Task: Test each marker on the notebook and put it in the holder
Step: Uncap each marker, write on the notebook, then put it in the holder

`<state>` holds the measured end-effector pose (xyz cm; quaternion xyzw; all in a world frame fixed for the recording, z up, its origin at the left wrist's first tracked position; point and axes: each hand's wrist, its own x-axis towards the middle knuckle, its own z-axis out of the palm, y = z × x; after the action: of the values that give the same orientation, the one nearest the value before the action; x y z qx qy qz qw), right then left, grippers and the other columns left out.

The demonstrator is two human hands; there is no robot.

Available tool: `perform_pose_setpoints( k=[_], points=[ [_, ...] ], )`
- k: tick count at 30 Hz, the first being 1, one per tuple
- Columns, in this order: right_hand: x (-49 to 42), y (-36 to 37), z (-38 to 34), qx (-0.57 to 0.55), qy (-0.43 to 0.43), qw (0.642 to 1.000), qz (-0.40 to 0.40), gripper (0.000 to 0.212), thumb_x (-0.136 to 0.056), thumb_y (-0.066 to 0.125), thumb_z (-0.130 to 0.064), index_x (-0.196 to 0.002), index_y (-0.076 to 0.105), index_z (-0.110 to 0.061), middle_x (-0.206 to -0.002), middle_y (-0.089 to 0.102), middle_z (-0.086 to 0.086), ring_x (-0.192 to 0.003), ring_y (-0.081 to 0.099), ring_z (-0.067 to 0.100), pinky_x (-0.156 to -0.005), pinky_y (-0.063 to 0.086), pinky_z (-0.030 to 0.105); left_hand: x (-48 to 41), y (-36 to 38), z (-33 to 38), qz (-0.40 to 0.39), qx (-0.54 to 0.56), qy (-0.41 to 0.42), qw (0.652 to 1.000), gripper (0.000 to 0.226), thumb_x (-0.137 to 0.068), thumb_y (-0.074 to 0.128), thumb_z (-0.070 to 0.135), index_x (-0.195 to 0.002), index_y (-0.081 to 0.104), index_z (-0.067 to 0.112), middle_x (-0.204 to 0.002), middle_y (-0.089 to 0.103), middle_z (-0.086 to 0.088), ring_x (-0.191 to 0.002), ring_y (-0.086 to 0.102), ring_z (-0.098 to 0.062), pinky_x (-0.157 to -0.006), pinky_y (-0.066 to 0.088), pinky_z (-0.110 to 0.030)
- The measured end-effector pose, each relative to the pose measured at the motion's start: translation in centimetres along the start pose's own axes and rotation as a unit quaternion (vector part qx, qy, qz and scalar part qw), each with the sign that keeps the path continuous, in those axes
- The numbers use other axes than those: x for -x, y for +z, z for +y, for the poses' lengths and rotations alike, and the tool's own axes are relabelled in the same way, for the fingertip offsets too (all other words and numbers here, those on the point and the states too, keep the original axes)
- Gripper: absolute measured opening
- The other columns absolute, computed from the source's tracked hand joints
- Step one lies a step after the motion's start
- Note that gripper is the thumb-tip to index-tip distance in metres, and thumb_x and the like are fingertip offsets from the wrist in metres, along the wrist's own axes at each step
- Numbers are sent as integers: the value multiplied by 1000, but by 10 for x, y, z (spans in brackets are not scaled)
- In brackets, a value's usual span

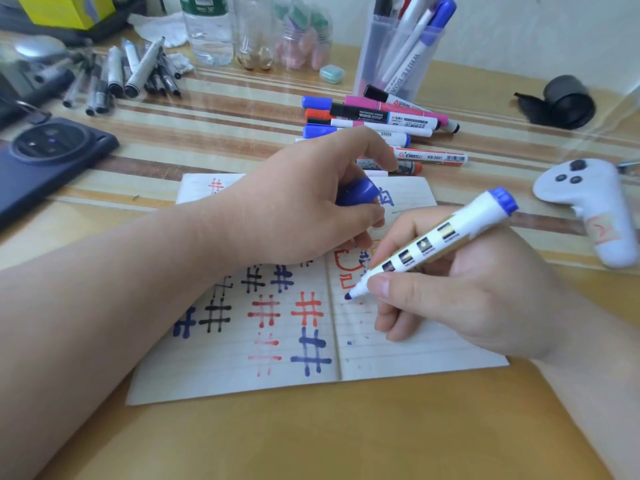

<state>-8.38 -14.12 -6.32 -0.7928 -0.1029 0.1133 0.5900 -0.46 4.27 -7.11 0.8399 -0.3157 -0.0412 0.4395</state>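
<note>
On the wooden desk an open notebook lies flat, and both hands work above it. The right hand comes in from the lower right and grips a white marker in a writing hold. The thumb and forefinger pinch the barrel near the tip, and the other fingers are curled below it. The marker is tilted, with its blue end up and to the right. Its blue tip is down at the right page, beside red scribbles; if it touches the paper or is just above, one cannot tell.

The left hand reaches across from the lower left, and its forearm lies over the left page. The fingers and the thumb are curled around a blue cap, above the upper part of the notebook. On the left page stand hash marks in black, red and blue.

Behind the notebook lies a pile of markers of several colours. Just behind this pile stands the clear holder, with some markers upright in it. A dark phone lies at the left edge, and a white controller lies at the right. Grey pens lie in a bunch at the far left, near clear bottles.
</note>
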Motion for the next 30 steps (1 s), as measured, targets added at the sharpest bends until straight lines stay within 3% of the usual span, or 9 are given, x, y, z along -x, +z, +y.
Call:
perform_pose_setpoints(
  k=[4,10,18,22,30],
  points=[
    [0,3,0,28,5,1000,9,13,-76,75,-19,-78,66,-10,-61,66,17,-52,68,29,-46,54,36,2,0,1,6,-18,3,1000,35,-85,68,32,-117,57,26,-77,73,-1,-73,73,-16,-76,58,-44],
    [0,2,2,36,6,999,17,13,-77,76,-22,-78,67,-13,-61,66,12,-49,64,28,-43,52,35,2,0,2,28,-75,13,997,15,-89,75,28,-101,66,26,-74,71,4,-71,68,-10,-74,53,-38],
    [0,1,0,43,9,999,-1,13,-78,76,-22,-78,68,-12,-63,66,12,-51,64,26,-43,52,34,2,0,2,28,-96,18,995,13,-88,74,28,-100,68,26,-71,67,3,-71,62,-11,-69,49,-29],
    [0,2,0,56,10,998,-3,14,-77,76,-25,-78,68,-13,-63,66,13,-52,65,27,-44,52,35,2,-1,2,26,-111,22,993,13,-88,74,29,-99,67,29,-66,61,6,-65,55,-3,-62,44,-16],
    [0,3,0,57,14,998,1,15,-75,76,-24,-78,67,-13,-63,66,14,-50,65,24,-43,52,34,2,-1,2,23,-113,24,993,14,-87,76,28,-98,67,30,-64,59,10,-62,54,1,-63,44,-15]
  ],
)
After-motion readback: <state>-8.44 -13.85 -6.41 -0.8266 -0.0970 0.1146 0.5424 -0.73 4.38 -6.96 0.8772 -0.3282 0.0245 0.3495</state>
